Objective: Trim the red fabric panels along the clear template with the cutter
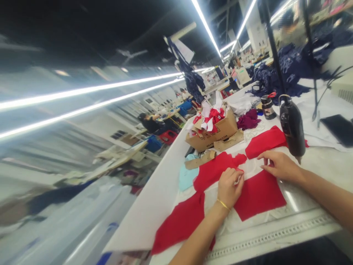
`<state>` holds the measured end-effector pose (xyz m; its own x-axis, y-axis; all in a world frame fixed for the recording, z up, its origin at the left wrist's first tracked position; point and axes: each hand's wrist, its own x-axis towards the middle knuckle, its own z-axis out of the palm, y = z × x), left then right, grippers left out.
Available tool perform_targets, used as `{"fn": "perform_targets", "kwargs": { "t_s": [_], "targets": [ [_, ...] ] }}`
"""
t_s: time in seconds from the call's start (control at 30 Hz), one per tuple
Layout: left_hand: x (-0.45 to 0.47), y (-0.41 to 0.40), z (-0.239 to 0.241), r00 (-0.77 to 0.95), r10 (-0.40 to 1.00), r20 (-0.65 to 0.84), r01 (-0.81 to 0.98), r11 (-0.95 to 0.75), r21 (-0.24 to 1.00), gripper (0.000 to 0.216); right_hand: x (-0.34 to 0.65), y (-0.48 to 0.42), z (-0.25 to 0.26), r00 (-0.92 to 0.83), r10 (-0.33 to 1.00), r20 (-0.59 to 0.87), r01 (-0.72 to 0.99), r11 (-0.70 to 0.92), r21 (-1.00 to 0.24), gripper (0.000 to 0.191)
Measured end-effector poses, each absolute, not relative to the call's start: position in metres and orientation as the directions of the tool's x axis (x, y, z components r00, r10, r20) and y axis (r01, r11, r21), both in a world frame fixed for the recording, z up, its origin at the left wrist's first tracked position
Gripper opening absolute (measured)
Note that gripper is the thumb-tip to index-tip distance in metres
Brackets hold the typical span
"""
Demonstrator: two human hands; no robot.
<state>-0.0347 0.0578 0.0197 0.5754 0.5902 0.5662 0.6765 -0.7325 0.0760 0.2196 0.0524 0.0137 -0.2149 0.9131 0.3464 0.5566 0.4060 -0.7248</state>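
Note:
My left hand (229, 187), with a yellow bracelet at the wrist, has its fingers curled in a pinch at the upper left corner of a red fabric piece (260, 197). The fingertips partly hide what they grip. Over the upper edge of that piece hovers my right hand (282, 167), thumb and forefinger apart with nothing visible between them. More red pieces lie around: one beyond my left hand (213, 172), another to the left, partly under my left forearm (180, 222), and a third beyond my right hand (266, 141).
A cardboard box (213, 134) of red and white scraps stands at the back. A black hanging tool (292, 127) points down close to my right hand. Around it are a dark jar (268, 107), a phone (339, 129) and navy fabric (292, 66). A measuring tape (273, 235) lines the front edge.

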Motion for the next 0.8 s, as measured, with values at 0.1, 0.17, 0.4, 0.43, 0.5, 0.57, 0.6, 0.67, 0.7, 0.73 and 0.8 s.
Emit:
{"fn": "perform_targets", "kwargs": {
  "t_s": [0.1, 0.17, 0.4, 0.43, 0.5, 0.57, 0.6, 0.67, 0.7, 0.73, 0.8],
  "targets": [
    [-0.026, 0.042, 0.025, 0.568, 0.575, 0.589, 0.651, -0.752, 0.107, 0.018, 0.202, 0.045, 0.014, -0.332, 0.863, 0.381, 0.466, 0.502, -0.729, 0.044],
    [-0.020, 0.035, 0.027, 0.564, 0.566, 0.601, 0.635, -0.763, 0.123, 0.017, 0.192, 0.043, 0.013, -0.378, 0.841, 0.386, 0.450, 0.531, -0.718, 0.049],
    [-0.021, 0.028, 0.021, 0.514, 0.589, 0.624, 0.654, -0.740, 0.160, 0.006, 0.172, 0.027, 0.017, -0.361, 0.875, 0.322, 0.514, 0.475, -0.714, 0.019],
    [-0.025, 0.029, 0.019, 0.502, 0.602, 0.621, 0.669, -0.725, 0.161, 0.002, 0.171, 0.023, 0.018, -0.346, 0.882, 0.321, 0.522, 0.465, -0.715, 0.020],
    [-0.035, 0.032, 0.016, 0.488, 0.628, 0.606, 0.703, -0.694, 0.153, 0.015, 0.169, 0.015, 0.022, -0.309, 0.891, 0.332, 0.532, 0.452, -0.716, 0.019],
    [-0.050, 0.035, 0.014, 0.480, 0.652, 0.587, 0.735, -0.664, 0.136, 0.019, 0.169, 0.007, 0.026, -0.270, 0.890, 0.368, 0.522, 0.457, -0.720, 0.017],
    [-0.058, 0.036, 0.014, 0.474, 0.662, 0.581, 0.750, -0.649, 0.129, 0.016, 0.171, 0.003, 0.028, -0.253, 0.884, 0.393, 0.511, 0.467, -0.721, 0.016],
    [-0.076, 0.039, 0.014, 0.452, 0.681, 0.576, 0.776, -0.619, 0.123, 0.011, 0.176, -0.004, 0.033, -0.220, 0.870, 0.440, 0.489, 0.489, -0.722, 0.016],
    [-0.084, 0.040, 0.016, 0.440, 0.690, 0.575, 0.786, -0.606, 0.126, 0.011, 0.180, -0.007, 0.036, -0.201, 0.864, 0.461, 0.482, 0.497, -0.722, 0.016],
    [-0.092, 0.040, 0.018, 0.430, 0.698, 0.572, 0.792, -0.596, 0.133, 0.013, 0.184, -0.011, 0.039, -0.175, 0.859, 0.482, 0.478, 0.502, -0.721, 0.016],
    [-0.105, 0.036, 0.025, 0.423, 0.712, 0.561, 0.791, -0.592, 0.155, 0.016, 0.194, -0.017, 0.045, -0.108, 0.841, 0.531, 0.472, 0.513, -0.717, 0.017]
  ]
}}
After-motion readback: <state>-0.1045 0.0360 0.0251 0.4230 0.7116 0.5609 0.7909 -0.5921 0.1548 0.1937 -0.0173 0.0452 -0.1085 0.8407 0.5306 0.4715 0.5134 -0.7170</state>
